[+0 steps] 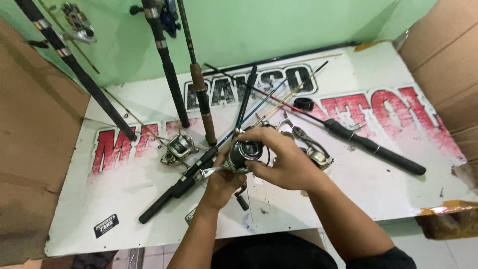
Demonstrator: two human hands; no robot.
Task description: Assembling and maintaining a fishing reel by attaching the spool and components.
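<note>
The spinning reel [242, 153] held in the hands looks like glossy dark metal with a bright chrome foot, and the second reel [177, 147] on the board shows dull silver metal. The rod handle [374, 147] has matt black foam grip; another rod [201, 97] has brown cork. The painted board [124, 199] is smooth, scuffed white, beside rough brown cardboard [30, 149].

A fishing-tackle repair workshop: rods [167, 65] lean on the wall, reels [178, 147] litter the signboard table [124, 199].
</note>
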